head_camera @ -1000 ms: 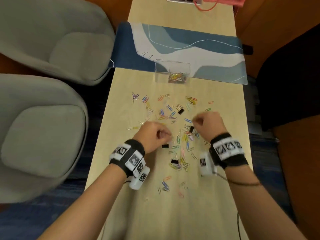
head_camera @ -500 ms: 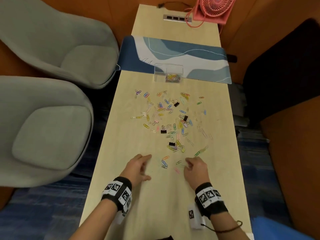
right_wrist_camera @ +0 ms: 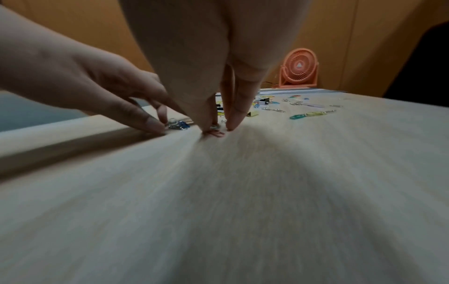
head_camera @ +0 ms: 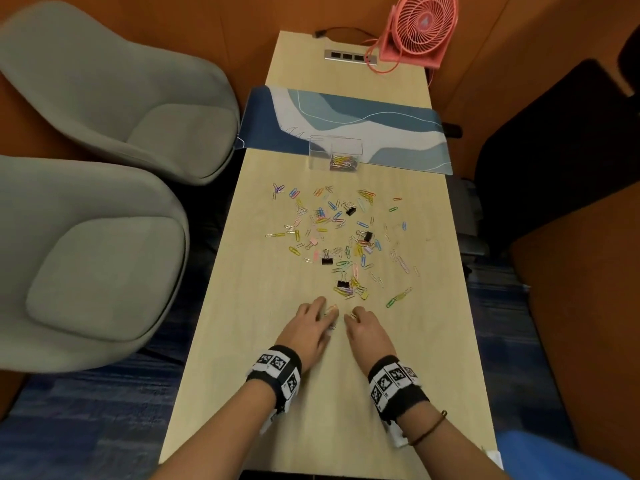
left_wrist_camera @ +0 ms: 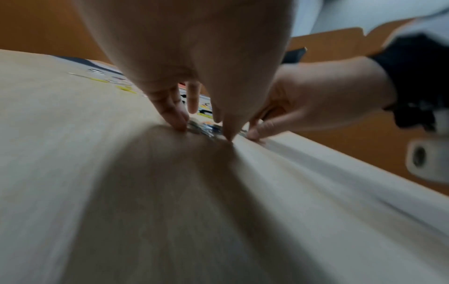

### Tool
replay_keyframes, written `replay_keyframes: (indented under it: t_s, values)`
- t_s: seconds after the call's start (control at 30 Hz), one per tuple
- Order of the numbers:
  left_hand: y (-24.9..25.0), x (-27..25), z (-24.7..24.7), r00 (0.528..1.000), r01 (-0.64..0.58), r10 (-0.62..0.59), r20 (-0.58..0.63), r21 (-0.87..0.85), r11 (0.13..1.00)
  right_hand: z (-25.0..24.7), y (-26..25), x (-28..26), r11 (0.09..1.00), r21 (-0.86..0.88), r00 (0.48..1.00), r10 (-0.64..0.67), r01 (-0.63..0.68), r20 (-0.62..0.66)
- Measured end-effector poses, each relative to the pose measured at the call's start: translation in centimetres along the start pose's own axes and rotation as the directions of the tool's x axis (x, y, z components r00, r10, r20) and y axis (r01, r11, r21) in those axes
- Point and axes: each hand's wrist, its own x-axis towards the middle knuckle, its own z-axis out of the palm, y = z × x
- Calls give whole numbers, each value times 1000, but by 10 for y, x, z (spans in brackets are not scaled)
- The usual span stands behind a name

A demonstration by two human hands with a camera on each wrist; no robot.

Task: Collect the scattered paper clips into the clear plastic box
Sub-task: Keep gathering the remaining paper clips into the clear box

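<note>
The clear plastic box (head_camera: 320, 150) stands at the edge of the blue mat, with a heap of coloured clips in its right compartment. Scattered paper clips (head_camera: 346, 237) and a few black binder clips cover the table's middle. My left hand (head_camera: 327, 318) sits at the near end of the scatter. Its thumb and fingers (left_wrist_camera: 178, 123) close round a small cluster of clips (left_wrist_camera: 204, 129) on the wood. Right beside it, my right hand (head_camera: 353, 317) pinches a pink paper clip (right_wrist_camera: 216, 133) against the table between thumb and forefinger (right_wrist_camera: 234, 119).
A pink desk fan (head_camera: 420, 27) and a power strip (head_camera: 349, 57) stand at the far end of the table. Two grey armchairs (head_camera: 104, 237) flank the left side. A dark chair (head_camera: 554, 140) is on the right. Bare wood (head_camera: 329, 410) lies between my hands and the near edge.
Both hands have drawn back from the middle of the scatter to its near end, then moved close together onto the nearest clips. The head view has lifted and widened.
</note>
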Motion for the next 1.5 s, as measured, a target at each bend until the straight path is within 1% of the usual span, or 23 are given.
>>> replay_keyframes:
  t_s: [0.1,0.23,0.33,0.47,0.6,0.77,0.83,0.9,0.97,1.03,1.1,1.13,1.17,1.2,1.23,1.27,1.33,1.37,1.4,1.43,1.47,1.5]
  values:
    - [2,3,6,1000,-18,18,3,54,998,-4,-3,1,994,-105,999,-24,28,35]
    - [2,4,12,999,12,-13,29,20,1000,-23,-15,4,993,-116,986,-6,25,165]
    - [2,9,7,1000,26,-26,12,-41,999,-30,-18,14,983,-178,980,-5,41,197]
    - [5,20,-3,999,-6,4,54,37,999,-39,-22,25,967,-238,963,-24,90,269]
    - [7,29,-9,994,57,-63,90,69,996,-50,-23,39,949,-278,941,-46,145,335]
    - [5,40,-13,971,192,-183,152,-41,981,-52,-17,52,949,-264,928,-67,173,366]
    - [7,45,-15,965,204,-192,180,-51,978,-53,-14,58,938,-289,926,-78,193,369]
    - [9,49,-19,966,193,-181,186,-51,980,-58,-11,64,936,-299,930,-71,187,361]
    - [10,51,-24,973,173,-162,166,-56,983,-63,-4,70,952,-274,942,-40,138,334]
    - [10,52,-28,972,172,-160,170,-54,984,-68,7,74,983,-177,963,5,45,270]
    - [7,54,-27,970,187,-178,165,-42,981,-72,21,74,996,27,982,78,-84,171]
    - [7,55,-29,966,206,-194,172,-54,977,-73,28,72,978,152,985,125,-142,116]
    - [6,56,-30,963,207,-193,188,-59,977,-73,35,67,942,280,983,167,-183,78]
    - [5,57,-31,961,207,-190,199,-69,976,-75,40,60,897,388,978,199,-209,68]
    - [4,59,-32,964,193,-177,199,-62,979,-75,45,51,845,476,970,224,-243,98]
    - [2,58,-34,967,190,-173,188,-76,979,-73,48,42,777,558,957,246,-291,156]
    - [-1,60,-35,972,190,-168,167,-130,973,-65,51,24,601,690,915,282,-403,289]
    - [-3,61,-35,974,190,-164,158,-163,968,-60,52,16,491,747,892,296,-448,341]
    - [-3,61,-37,972,200,-169,162,-195,960,-54,52,9,351,798,864,316,-490,392]
    - [-4,61,-38,973,203,-170,158,-225,953,-47,52,3,179,835,832,329,-520,447]
    - [-4,61,-39,974,204,-170,151,-256,945,-43,51,-2,40,842,802,332,-539,497]
    - [-4,62,-40,976,200,-167,138,-282,938,-38,51,-5,-59,836,780,328,-546,533]
